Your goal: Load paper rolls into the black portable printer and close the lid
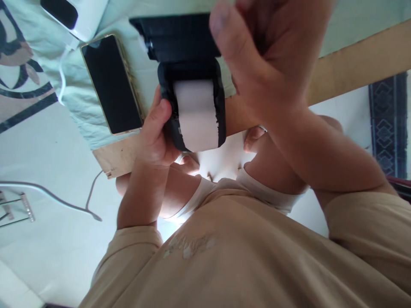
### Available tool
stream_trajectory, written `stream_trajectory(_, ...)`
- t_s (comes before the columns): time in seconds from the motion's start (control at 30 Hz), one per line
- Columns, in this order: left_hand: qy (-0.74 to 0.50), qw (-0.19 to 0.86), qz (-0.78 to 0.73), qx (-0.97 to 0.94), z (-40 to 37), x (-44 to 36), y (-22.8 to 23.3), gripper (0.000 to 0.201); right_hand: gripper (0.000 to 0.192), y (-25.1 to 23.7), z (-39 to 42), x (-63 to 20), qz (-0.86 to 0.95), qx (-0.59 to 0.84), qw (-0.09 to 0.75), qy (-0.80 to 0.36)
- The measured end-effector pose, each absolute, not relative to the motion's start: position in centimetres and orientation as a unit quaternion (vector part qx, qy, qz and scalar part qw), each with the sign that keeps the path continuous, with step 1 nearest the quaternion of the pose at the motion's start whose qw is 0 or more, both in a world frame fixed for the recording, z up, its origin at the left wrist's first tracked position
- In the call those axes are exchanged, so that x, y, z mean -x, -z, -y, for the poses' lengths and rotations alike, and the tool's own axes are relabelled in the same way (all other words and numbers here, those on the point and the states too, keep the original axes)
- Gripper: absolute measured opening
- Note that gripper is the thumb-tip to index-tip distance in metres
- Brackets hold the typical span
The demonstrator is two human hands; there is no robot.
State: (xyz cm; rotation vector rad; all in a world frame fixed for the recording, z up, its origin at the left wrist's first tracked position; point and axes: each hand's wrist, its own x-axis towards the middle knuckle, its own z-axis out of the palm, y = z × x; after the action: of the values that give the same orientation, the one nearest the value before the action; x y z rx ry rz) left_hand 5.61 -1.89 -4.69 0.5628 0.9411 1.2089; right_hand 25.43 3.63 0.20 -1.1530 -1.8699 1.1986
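My left hand (156,132) grips the left side of a small black receipt printer (221,128), its thumb on the printer's edge. Inside the open paper bay sits a white paper roll (197,111), its loose end with ragged sides hanging over the front rim. The black lid (183,38) stands swung up at the far end of the printer. My right hand (266,55) is at the lid's right end, its thumb over the edge. Its other fingers are curled and partly out of sight.
Left of the printer lies a smartphone (111,85) with a dark screen on a light green cloth (77,124). Beyond it are a white device (86,17) and its white cable (61,72). A wooden table edge (359,64) runs below the hands, above my knees.
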Motion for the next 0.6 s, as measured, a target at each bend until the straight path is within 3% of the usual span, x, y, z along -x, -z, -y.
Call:
stream_trajectory(0.1,-0.532,0.694,-0.407,-0.263,1.8,-5.2,4.8,0.058,0.070,-0.6,-3.5,-25.2,0.678,0.474,0.378,-0.415)
stream_trajectory(0.2,-0.511,0.697,-0.429,-0.262,1.9,-5.0,4.7,0.061,0.049,-0.6,-3.7,-25.2,0.687,0.513,0.428,-0.286)
stream_trajectory(0.33,-0.527,0.675,-0.433,-0.280,2.1,-5.5,4.7,0.057,0.030,-0.2,-3.9,-25.9,0.822,0.474,0.265,-0.171)
stream_trajectory(0.43,-0.532,0.660,-0.420,-0.322,2.1,-5.9,4.8,0.060,0.041,-0.5,-3.7,-26.3,0.859,0.459,0.152,-0.169)
stream_trajectory(0.6,-0.514,0.660,-0.412,-0.362,2.4,-5.7,5.2,0.062,0.039,-2.3,-2.6,-25.9,0.857,0.499,-0.029,-0.126)
